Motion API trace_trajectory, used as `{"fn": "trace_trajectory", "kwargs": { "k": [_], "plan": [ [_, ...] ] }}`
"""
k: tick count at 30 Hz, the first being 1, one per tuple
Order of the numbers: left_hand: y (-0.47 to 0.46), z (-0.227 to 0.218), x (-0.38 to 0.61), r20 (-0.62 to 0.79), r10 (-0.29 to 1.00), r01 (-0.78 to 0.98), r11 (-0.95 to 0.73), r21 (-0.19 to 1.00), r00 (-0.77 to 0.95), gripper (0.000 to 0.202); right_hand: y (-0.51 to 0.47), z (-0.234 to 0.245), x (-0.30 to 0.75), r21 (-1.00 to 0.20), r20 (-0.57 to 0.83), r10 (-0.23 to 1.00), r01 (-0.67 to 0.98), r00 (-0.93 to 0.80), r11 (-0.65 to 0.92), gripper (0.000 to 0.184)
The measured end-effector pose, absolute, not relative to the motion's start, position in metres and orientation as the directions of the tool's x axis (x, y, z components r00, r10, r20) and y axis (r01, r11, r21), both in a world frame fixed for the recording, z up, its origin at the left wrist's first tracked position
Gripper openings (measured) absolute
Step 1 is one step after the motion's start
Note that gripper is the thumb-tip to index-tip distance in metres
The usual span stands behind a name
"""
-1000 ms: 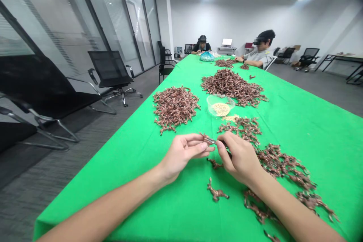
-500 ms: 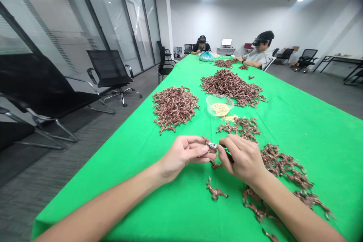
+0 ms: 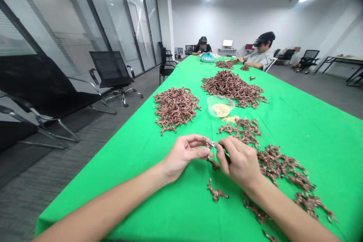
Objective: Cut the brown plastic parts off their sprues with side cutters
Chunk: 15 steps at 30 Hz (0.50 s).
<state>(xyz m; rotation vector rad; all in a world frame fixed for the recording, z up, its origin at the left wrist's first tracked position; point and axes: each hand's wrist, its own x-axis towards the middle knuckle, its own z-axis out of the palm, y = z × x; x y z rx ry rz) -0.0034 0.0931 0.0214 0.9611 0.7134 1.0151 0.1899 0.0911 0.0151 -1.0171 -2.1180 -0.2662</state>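
A green-covered table fills most of the view, with a black cantilever chair standing beside it on the left. At the far right edge sits a co-worker. A large heap of brown animal figurines lies beyond the hands; a smaller heap lies to its left. The clear plastic tub near the large heap holds pale pieces. The right hand grips dark-handled pliers. The left hand is half curled, its fingertips at the metal tips, where a brown bit is too hidden to tell whether it is pinched. One figurine lies on the cloth below the hands.
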Motion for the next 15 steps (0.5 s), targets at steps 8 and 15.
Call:
{"fn": "trace_trajectory", "kwargs": {
  "k": [8, 15],
  "plan": [
    [0.0922, 0.0273, -0.0037, -0.082, 0.945, -0.36, 0.199, 0.912, 0.316, 0.031, 0.0935, 0.0219, 0.1912, -0.536, 0.634, 0.743, 0.569, -0.216, 0.623, 0.024],
    [0.0928, 0.025, -0.0027, -0.094, 0.944, -0.348, 0.208, 0.914, 0.316, 0.03, 0.0941, 0.0221, 0.1908, -0.587, 0.567, 0.779, 0.532, -0.268, 0.61, 0.028]
  ]
}}
